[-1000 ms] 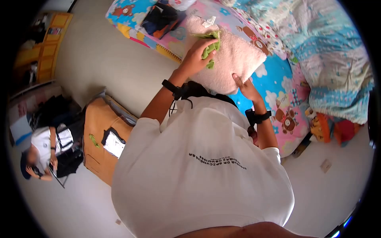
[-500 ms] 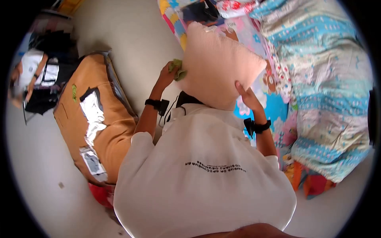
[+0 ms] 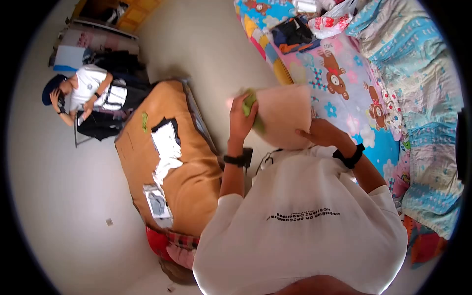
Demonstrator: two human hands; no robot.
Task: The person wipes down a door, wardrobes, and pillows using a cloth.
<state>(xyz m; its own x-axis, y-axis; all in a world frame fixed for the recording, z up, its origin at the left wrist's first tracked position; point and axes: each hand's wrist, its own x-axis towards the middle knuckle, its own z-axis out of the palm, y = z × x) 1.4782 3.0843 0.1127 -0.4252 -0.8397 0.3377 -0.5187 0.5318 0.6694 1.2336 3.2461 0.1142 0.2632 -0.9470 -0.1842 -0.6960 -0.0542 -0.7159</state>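
A pale pink cushion [image 3: 282,110] is held up in front of the white shirt, its edges partly blurred. My left hand [image 3: 243,115] is closed round a green cloth [image 3: 249,102] at the cushion's left edge. On the cushion's right side, my right hand [image 3: 322,132] grips the lower corner, thumb across its face. Each wrist wears a black band with a device. Beyond the cushion lies a bed [image 3: 339,110] with a bear-patterned sheet.
A brown-covered bed [image 3: 194,182] at left carries white clothes [image 3: 167,142], a packet [image 3: 156,202] and a green item [image 3: 144,122]. Behind it sits another person [image 3: 93,88]. Dark clothing [image 3: 292,33], plastic bags [image 3: 332,23] and a rumpled blue quilt [image 3: 418,93] lie at upper right.
The view has swung towards the brown bed. The cushion has turned and now appears smaller, nearer the shirt. The green cloth has stayed in my left hand, moving off the cushion's face to its edge.
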